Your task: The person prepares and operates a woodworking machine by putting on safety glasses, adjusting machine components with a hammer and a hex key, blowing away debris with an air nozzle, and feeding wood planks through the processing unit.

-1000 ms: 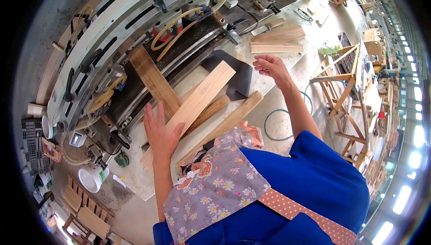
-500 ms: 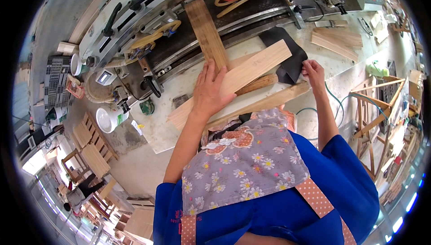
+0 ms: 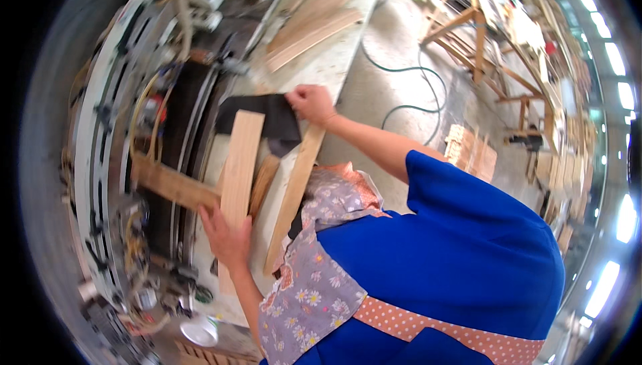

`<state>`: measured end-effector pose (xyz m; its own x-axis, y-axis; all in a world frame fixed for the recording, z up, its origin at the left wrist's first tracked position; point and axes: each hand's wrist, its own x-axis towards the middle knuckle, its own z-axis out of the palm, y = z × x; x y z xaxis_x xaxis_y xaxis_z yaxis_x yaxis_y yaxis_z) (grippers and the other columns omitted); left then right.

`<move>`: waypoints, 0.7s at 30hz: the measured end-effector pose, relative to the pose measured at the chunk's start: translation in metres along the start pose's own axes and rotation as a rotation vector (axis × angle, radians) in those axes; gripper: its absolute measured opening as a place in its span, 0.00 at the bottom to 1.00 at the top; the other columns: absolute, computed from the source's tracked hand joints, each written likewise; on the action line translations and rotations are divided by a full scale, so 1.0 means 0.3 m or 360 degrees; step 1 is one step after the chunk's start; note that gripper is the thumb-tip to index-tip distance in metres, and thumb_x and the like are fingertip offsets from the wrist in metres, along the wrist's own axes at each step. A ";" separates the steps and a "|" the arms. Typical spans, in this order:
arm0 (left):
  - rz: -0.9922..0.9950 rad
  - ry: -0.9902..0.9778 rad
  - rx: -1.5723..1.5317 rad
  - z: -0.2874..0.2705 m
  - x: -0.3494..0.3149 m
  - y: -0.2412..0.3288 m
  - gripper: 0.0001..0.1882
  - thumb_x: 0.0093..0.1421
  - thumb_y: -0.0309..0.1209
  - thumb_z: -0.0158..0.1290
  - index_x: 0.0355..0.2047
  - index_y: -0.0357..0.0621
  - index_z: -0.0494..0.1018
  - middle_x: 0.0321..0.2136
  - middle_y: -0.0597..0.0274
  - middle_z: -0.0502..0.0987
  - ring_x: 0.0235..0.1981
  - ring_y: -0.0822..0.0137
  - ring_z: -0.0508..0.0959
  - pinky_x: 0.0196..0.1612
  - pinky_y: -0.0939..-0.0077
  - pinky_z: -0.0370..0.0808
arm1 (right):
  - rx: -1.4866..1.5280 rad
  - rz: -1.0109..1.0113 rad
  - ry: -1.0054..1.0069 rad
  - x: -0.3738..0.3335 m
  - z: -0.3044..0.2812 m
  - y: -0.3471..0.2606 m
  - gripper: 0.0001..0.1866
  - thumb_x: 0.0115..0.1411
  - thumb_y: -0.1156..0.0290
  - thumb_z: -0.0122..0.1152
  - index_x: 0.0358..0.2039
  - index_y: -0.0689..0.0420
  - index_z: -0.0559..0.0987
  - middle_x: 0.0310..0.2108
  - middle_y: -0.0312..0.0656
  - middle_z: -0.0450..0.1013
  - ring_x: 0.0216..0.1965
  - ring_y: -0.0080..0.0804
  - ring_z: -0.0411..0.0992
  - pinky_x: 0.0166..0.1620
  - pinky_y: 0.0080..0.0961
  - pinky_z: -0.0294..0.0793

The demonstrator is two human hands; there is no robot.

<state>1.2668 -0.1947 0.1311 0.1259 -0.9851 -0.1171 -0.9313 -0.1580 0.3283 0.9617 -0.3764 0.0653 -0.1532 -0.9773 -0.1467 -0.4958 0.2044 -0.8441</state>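
My left hand [image 3: 229, 236] lies on a pale board [image 3: 242, 151], fingers apart and thumb at the board's right edge. Its fingertips reach the end of a darker brown board [image 3: 172, 184], which extends left onto the machine. A pinch of my right hand [image 3: 311, 104] holds the right edge of a black flexible sheet [image 3: 271, 114]. The sheet lies on the worktable, partly covered by the pale board's far end. Right of that board are a short dark wood piece [image 3: 263, 183] and a long light strip [image 3: 292, 198] along the table's near edge.
More planks [image 3: 313, 38] lie farther along the white table [image 3: 351, 47]. The machine's metal rails [image 3: 194, 131] and yellow hoses [image 3: 148, 107] line the left. A white bucket [image 3: 199, 330] stands below; a green hose [image 3: 438, 90] curls on the floor near a wooden frame [image 3: 478, 37].
My view has swung to the right, so the table now runs up the picture. My left hand stays on the pale board, and my right hand keeps its pinch on the black sheet.
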 end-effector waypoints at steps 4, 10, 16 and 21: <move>0.0007 -0.0036 0.0142 0.009 0.000 0.030 0.42 0.44 0.39 0.63 0.60 0.47 0.60 0.64 0.51 0.52 0.61 0.50 0.60 0.57 0.60 0.66 | -0.0010 -0.0014 0.0150 -0.014 -0.017 0.019 0.16 0.51 0.56 0.56 0.18 0.56 0.78 0.20 0.51 0.72 0.25 0.51 0.72 0.30 0.40 0.72; -0.0134 -0.0135 0.0201 -0.037 -0.016 0.063 0.39 0.49 0.37 0.59 0.61 0.47 0.57 0.65 0.56 0.49 0.63 0.53 0.55 0.60 0.62 0.62 | 0.0305 0.0078 -0.0067 -0.050 -0.055 -0.036 0.16 0.54 0.59 0.56 0.21 0.59 0.78 0.18 0.46 0.74 0.22 0.40 0.75 0.31 0.33 0.74; -0.0001 -0.0082 0.0246 -0.024 -0.007 0.025 0.39 0.51 0.36 0.58 0.61 0.43 0.56 0.65 0.52 0.49 0.64 0.51 0.54 0.61 0.63 0.59 | 0.1182 0.0493 -0.0069 -0.193 -0.243 0.023 0.14 0.59 0.61 0.56 0.28 0.62 0.77 0.21 0.37 0.73 0.21 0.21 0.73 0.24 0.17 0.73; 0.0092 0.0034 0.0315 0.030 -0.010 -0.035 0.39 0.52 0.37 0.58 0.62 0.41 0.55 0.64 0.49 0.50 0.64 0.50 0.54 0.62 0.61 0.57 | 0.0828 0.0844 -0.0082 -0.479 -0.478 0.275 0.15 0.61 0.59 0.56 0.32 0.59 0.77 0.25 0.37 0.75 0.26 0.21 0.73 0.30 0.19 0.74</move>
<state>1.2731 -0.1895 0.1195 0.0755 -0.9937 -0.0827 -0.9859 -0.0868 0.1428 0.8202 -0.2111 0.0906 -0.2129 -0.7590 -0.6153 0.1042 0.6085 -0.7867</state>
